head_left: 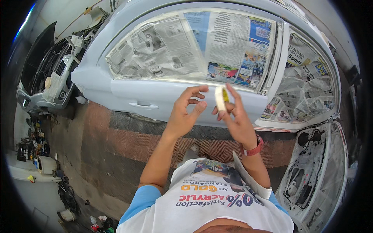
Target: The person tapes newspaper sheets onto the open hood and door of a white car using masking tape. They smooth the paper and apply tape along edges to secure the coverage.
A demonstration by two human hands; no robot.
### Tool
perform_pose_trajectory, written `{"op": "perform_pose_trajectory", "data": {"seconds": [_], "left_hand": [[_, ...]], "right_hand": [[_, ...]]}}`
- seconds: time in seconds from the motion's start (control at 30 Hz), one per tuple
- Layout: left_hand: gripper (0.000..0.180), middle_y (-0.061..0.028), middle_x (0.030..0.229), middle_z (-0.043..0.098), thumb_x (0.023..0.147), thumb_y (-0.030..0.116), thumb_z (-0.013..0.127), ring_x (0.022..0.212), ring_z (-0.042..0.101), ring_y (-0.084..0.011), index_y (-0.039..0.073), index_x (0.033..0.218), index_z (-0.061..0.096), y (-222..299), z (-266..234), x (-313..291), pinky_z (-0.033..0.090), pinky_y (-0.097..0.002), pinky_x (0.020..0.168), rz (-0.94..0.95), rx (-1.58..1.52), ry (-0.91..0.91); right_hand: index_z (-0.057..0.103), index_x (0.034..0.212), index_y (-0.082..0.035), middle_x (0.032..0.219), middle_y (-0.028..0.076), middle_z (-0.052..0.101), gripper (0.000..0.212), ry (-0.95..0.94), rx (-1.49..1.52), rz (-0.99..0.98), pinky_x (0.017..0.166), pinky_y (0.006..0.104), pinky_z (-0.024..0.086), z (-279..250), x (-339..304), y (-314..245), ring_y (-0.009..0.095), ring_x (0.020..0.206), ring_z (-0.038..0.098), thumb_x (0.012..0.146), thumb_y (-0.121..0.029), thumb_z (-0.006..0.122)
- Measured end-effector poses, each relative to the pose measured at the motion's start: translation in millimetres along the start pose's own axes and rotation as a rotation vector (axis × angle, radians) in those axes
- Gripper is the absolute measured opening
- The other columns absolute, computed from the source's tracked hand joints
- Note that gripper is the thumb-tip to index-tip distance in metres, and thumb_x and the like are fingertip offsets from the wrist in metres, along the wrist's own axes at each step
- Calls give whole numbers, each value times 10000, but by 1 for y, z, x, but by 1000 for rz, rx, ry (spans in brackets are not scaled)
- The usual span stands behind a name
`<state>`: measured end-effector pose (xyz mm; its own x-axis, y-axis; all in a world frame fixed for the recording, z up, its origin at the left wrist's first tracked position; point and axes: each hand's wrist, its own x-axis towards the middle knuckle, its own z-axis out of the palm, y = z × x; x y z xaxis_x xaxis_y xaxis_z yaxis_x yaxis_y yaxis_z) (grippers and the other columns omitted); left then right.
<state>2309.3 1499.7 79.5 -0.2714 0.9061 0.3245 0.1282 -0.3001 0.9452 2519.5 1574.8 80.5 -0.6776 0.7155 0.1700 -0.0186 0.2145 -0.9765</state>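
Near the middle of the frame, the right hand (240, 123) grips a masking tape roll (219, 100); just left of it, the left hand (183, 114) is half-curled, fingers parted. Above, newspaper (167, 48) covers the pale car door's (176, 92) window.

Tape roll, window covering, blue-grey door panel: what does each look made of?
Tape roll: probably paper masking tape; cream, matte-looking, though blurred.
Window covering: newspaper, dull, thin; print columns, photos and creases show.
Blue-grey door panel: likely sheet metal under paint or primer; smooth with a soft sheen, but the coating hides the base.
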Motion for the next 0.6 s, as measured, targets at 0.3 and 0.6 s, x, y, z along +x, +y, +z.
{"op": "perform_pose_trajectory", "data": {"seconds": [0.3, 0.6], "left_hand": [[177, -94, 1230, 745, 968, 115, 832, 1104, 717, -188, 43, 1120, 776, -28, -52, 29, 602, -362, 973, -61, 32, -124], [116, -85, 898, 744, 965, 61, 802, 804, 701, -183, 6, 1018, 715, -21, -57, 55, 567, -338, 786, 195, 295, -70]], "right_hand": [[121, 1770, -82, 1050, 141, 781, 832, -76, -117, 73, 922, 397, 573, 53, 30, -3, 256, 911, 745, 1073, -14, 570], [486, 1456, -21, 839, 105, 730, 321, -50, 165, 304, 656, 327, 546, 51, 53, 28, 154, 743, 713, 1164, -150, 517]]}}
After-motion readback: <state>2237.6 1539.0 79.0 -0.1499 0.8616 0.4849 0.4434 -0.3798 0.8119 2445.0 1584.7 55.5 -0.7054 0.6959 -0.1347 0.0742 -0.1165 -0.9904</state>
